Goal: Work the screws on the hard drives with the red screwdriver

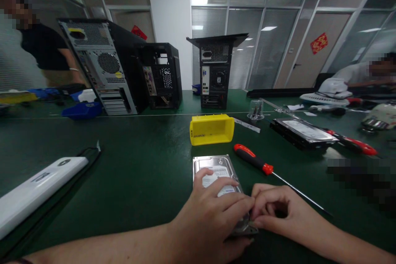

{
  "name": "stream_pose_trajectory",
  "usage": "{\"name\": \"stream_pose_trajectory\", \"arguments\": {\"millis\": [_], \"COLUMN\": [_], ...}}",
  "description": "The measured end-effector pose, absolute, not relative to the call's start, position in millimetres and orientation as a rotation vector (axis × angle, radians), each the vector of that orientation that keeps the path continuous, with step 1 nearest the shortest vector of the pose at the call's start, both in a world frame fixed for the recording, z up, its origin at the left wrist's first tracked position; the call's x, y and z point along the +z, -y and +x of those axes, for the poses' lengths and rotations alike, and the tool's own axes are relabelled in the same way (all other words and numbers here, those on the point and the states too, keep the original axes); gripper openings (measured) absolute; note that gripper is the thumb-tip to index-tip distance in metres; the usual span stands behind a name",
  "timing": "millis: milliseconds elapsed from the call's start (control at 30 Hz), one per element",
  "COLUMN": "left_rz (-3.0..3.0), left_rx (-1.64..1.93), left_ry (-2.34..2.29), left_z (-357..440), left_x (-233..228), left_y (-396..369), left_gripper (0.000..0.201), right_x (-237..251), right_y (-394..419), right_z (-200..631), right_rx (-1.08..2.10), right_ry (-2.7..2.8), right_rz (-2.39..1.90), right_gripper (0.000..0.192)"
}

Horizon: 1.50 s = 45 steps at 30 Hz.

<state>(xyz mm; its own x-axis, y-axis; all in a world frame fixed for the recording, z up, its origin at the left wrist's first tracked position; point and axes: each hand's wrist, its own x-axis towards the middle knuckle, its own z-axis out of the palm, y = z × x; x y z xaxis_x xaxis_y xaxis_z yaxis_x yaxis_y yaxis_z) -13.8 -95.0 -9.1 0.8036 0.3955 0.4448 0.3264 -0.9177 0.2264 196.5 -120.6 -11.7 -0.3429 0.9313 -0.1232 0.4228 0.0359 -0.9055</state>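
The left hand [213, 210] lies flat over the near end of a hard drive [216, 173] on the green table [139, 173], pressing it down, apparently to steady it, while the right hand [278, 210] pinches its fingertips at the drive's near right corner, on something too small to tell. Just right of the drive lies a red-handled screwdriver [256, 163] within reach, untouched; beyond it stand a yellow bin [212, 129], a second hard drive [305, 132] and three open computer cases [102, 70].

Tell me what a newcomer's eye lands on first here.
Both hands meet at the near edge of the green table: the left hand lies flat on a silver hard drive, the right hand pinches at its near right corner. Just behind lie a red-handled screwdriver and a yellow bin.
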Motion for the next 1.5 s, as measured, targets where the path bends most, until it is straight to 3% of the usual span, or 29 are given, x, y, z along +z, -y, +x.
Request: {"name": "stream_pose_trajectory", "arguments": {"millis": [500,733,1000,1500], "left_rz": [3.01,3.037,3.038,3.045], "left_rx": [0.928,0.937,0.874,0.892], "left_ry": [-0.539,-0.508,-0.53,-0.559], "left_z": [-13,-12,-13,-13], "left_x": [-17,-18,-21,-26], "left_y": [75,70,70,71], "left_gripper": [0.03,0.03,0.031,0.031], "right_x": [-15,-17,-15,-19], "right_y": [114,111,109,112], "right_z": [195,195,197,201], "right_rx": [1.266,1.247,1.437,1.398], "right_ry": [1.616,1.6,1.51,1.62], "right_rz": [-1.43,-1.425,-1.332,-1.273], "right_gripper": [0.029,0.024,0.017,0.023]}}
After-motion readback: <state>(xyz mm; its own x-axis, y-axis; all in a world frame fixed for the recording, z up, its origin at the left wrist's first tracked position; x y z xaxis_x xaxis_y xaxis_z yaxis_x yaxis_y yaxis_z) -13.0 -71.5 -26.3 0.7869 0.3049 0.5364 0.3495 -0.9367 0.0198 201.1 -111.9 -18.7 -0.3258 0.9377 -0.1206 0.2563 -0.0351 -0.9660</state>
